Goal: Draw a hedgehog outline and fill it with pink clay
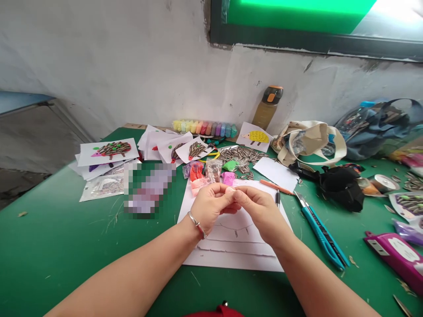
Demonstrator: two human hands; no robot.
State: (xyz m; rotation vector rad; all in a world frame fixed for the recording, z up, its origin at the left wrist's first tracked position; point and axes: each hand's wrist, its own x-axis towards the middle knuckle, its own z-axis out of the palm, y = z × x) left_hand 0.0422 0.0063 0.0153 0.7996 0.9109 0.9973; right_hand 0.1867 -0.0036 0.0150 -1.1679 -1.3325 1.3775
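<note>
My left hand [211, 206] and my right hand [261, 210] meet above a stack of white paper sheets [231, 251] with a pencilled outline. Between the fingertips of both hands sits a small pale pink lump [230, 190], probably clay. A bracelet circles my left wrist. Just beyond the hands lie small bags of coloured clay [211, 171], orange, pink, green and purple, and a pile of sunflower seeds [239, 155].
A blue utility knife [322, 235] and an orange pencil [276, 187] lie right of the paper. Hedgehog seed pictures [110, 150] spread at the left. A clay strip [205, 127], a bottle [268, 107], bags [310, 143] and a pink case [396, 255] stand around.
</note>
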